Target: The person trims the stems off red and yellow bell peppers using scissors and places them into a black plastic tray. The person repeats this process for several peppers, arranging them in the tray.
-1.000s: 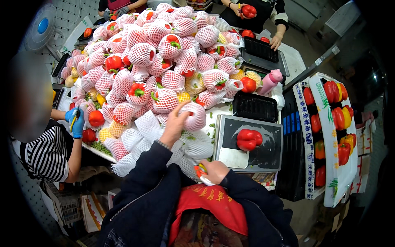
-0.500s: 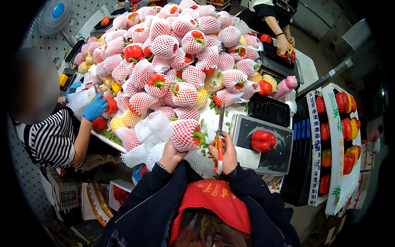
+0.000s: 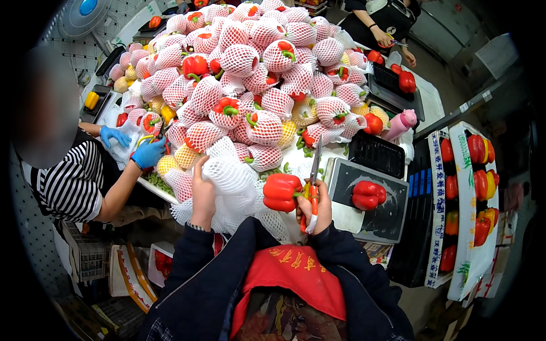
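Note:
My right hand (image 3: 319, 206) grips scissors (image 3: 314, 176) with red-orange handles, their blades pointing away from me. The same hand pinches the green stem of a bare red bell pepper (image 3: 281, 192). My left hand (image 3: 203, 195) is at a white foam net sleeve (image 3: 230, 171), closed on its edge, with the fingers partly hidden by the net. More loose sleeves lie beneath it at the table's near edge. Another bare red bell pepper (image 3: 368, 195) rests on the scale (image 3: 392, 213) to the right.
A tall heap of net-wrapped peppers (image 3: 239, 59) covers the table. Beside the scale sit a black tray (image 3: 376, 153) and a pink bottle (image 3: 401, 124). Packed boxes (image 3: 462, 213) stand at right. A blue-gloved co-worker (image 3: 149, 153) works at left, another person (image 3: 380, 35) at far right.
The red pepper has come out of its net and moved from my left hand to my right, beside the scissors. My left hand has shifted left with the net. The left co-worker's hands have moved.

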